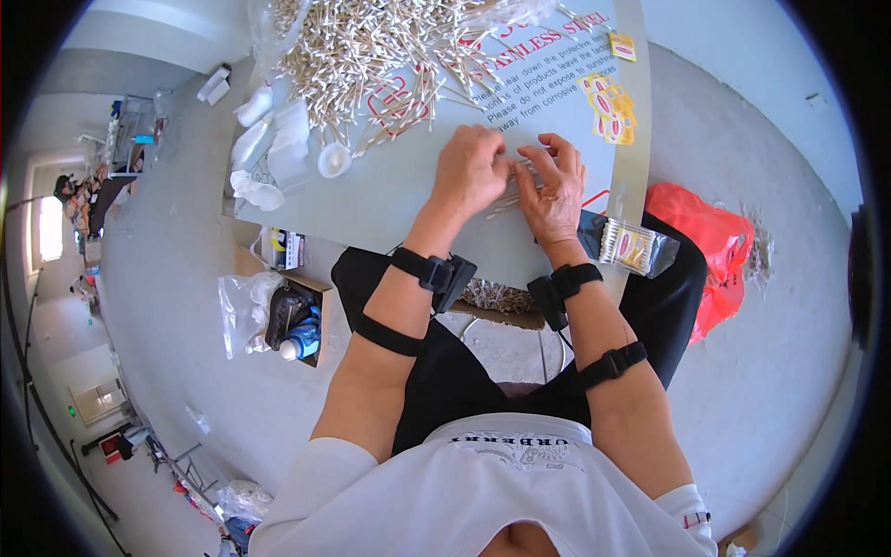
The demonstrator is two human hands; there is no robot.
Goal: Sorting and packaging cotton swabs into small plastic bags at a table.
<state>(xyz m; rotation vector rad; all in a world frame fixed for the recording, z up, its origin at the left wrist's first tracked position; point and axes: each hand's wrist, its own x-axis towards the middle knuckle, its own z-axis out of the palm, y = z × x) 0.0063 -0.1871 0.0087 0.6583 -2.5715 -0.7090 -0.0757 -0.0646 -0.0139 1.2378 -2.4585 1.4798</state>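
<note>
A large heap of cotton swabs (357, 60) covers the far part of the metal-topped table (390, 200). Just nearer than the heap, my left hand (471, 170) is closed with its fingers curled down, so its fingertips are hidden. My right hand (554, 193) is beside it, its fingers bent but apart, the thumb reaching toward my left hand. A few loose cotton swabs (502, 204) lie between and under the two hands. At the table's near right edge, by my right wrist, is a clear packet of cotton swabs (627, 247) with a yellow and red label.
Yellow labels (610, 110) lie at the table's right. A small white cup (334, 160) and white plastic wrappings (288, 147) are on the left. A red bag (707, 251) rests on the floor right; a filled cardboard box (320, 325) stands left. Another box (501, 302) is below the table edge.
</note>
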